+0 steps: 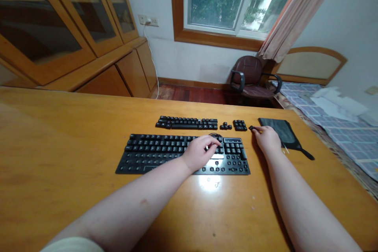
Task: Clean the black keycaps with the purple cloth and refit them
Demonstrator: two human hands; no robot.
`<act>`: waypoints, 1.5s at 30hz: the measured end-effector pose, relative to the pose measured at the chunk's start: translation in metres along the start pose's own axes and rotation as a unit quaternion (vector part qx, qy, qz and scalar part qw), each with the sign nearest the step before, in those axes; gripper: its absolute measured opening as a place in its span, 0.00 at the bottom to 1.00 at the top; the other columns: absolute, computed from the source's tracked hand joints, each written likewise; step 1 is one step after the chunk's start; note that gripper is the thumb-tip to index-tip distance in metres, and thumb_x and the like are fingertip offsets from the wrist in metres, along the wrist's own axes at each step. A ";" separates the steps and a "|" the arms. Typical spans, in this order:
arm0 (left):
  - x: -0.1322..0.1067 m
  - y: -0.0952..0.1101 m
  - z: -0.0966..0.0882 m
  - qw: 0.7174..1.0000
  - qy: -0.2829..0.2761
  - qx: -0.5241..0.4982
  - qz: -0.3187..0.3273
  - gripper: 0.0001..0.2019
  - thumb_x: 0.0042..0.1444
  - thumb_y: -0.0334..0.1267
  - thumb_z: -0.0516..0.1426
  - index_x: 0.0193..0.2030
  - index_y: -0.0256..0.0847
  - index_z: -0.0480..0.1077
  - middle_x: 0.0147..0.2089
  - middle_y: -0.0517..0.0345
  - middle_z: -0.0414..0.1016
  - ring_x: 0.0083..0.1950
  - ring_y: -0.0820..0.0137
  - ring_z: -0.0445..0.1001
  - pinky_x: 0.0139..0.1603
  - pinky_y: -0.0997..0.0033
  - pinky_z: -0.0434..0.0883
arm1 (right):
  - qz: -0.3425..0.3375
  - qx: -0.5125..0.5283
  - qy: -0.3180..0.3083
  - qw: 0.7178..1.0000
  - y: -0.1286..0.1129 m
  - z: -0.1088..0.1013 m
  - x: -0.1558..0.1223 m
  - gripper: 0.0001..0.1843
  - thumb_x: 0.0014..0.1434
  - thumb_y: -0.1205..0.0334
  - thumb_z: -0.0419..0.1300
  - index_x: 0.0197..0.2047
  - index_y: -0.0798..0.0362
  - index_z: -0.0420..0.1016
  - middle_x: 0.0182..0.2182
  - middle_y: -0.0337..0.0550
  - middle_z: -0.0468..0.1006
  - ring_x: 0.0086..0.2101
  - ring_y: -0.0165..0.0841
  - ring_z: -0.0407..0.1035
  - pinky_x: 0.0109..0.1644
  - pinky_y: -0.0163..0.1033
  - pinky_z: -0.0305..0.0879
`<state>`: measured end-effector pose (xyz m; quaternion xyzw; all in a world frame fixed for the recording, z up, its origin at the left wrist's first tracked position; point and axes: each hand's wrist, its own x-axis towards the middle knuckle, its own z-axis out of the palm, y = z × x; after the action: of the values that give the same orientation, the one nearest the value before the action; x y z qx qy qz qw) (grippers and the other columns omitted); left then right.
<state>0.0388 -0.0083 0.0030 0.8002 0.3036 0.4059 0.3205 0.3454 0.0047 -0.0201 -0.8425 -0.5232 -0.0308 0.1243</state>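
A black keyboard [156, 149] lies on the desk; its upper rows carry keycaps, while bare switches show along the lower rows and part of the number pad. Over its right-centre part rests my left hand [198, 152], thumb and forefinger curled together near the navigation keys; what they hold, if anything, is hidden. My right hand [268, 140] pinches a small black keycap [251, 128] just above the desk, right of the loose keycaps. Those stand in groups behind the keyboard: a long block [186, 123], a small arrow-shaped cluster [225, 126] and a number-pad block [239, 125].
Beside my right hand lies a black pouch [280, 130] with a wrist strap. The wooden desk [73, 138] reaches far to the left. Beyond it are a glass-door cabinet [97, 43], an office chair [251, 75] and a bed [333, 114] with a checked cover.
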 end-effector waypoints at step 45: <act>-0.001 0.000 -0.001 1.000 0.004 -0.010 -0.009 0.08 0.56 0.31 0.52 0.37 0.40 0.72 0.38 0.55 0.76 0.41 0.69 0.74 0.44 0.69 0.70 | -0.098 0.044 -0.220 0.970 -0.041 -0.022 0.087 0.07 0.45 0.63 0.65 0.31 0.52 0.82 0.27 0.41 0.81 0.29 0.34 0.73 0.35 0.34 0.65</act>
<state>0.0378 -0.0090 0.0030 0.7925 0.3084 0.4091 0.3309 0.3496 0.0925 0.0246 -0.7671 -0.6183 0.1664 0.0400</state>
